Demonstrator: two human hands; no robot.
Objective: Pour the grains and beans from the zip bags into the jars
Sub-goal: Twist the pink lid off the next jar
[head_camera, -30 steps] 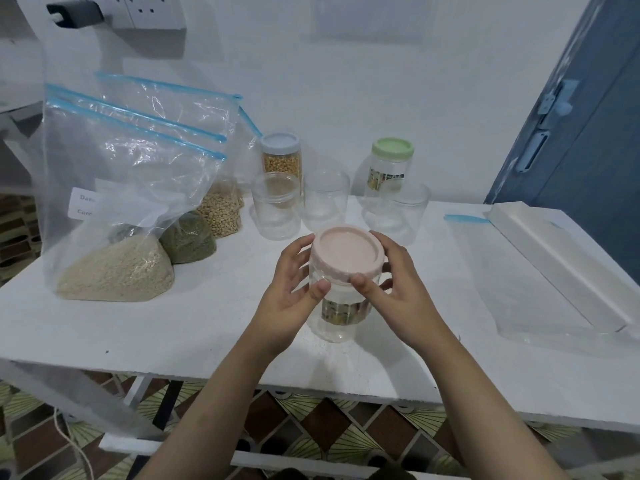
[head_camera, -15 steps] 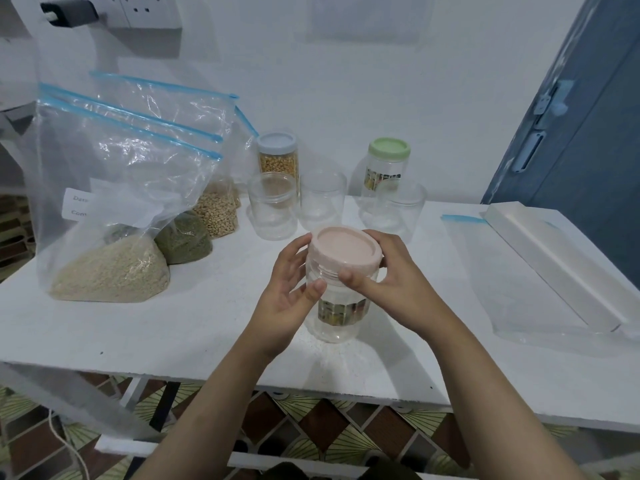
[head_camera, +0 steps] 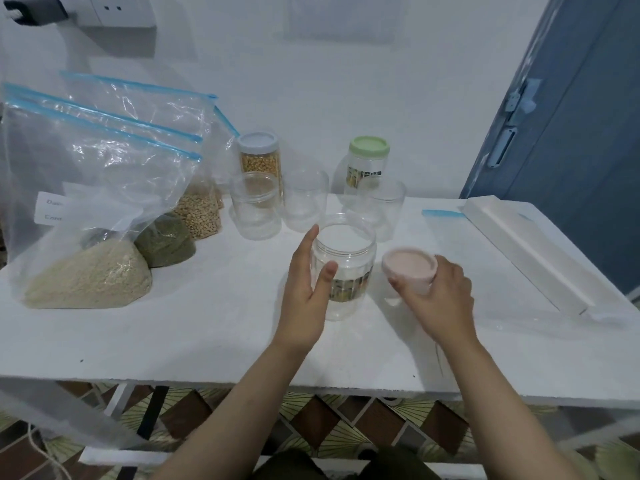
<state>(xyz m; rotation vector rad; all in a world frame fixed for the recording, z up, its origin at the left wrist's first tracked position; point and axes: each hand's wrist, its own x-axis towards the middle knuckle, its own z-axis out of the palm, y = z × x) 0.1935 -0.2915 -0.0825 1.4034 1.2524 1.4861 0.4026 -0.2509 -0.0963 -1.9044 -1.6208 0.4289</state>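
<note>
The empty jar (head_camera: 343, 268) is steadied on the table (head_camera: 207, 327) by the left hand (head_camera: 306, 289), curled around its side; its pink lid (head_camera: 409, 270), pinched by the right hand (head_camera: 438, 299), is held aside, clearing the mouth. Behind, 4 zip bags (head_camera: 104, 188) wait unpoured.

Table: you work at a white table (head_camera: 173, 334) set against a white wall.
Socket: a wall socket (head_camera: 114, 8) sits upper left of you, a dark plug (head_camera: 38, 12) in it.
Door: a blue door (head_camera: 588, 133) stands to your right.
Floor: patterned tiles (head_camera: 329, 424) show beneath the table edge.
</note>
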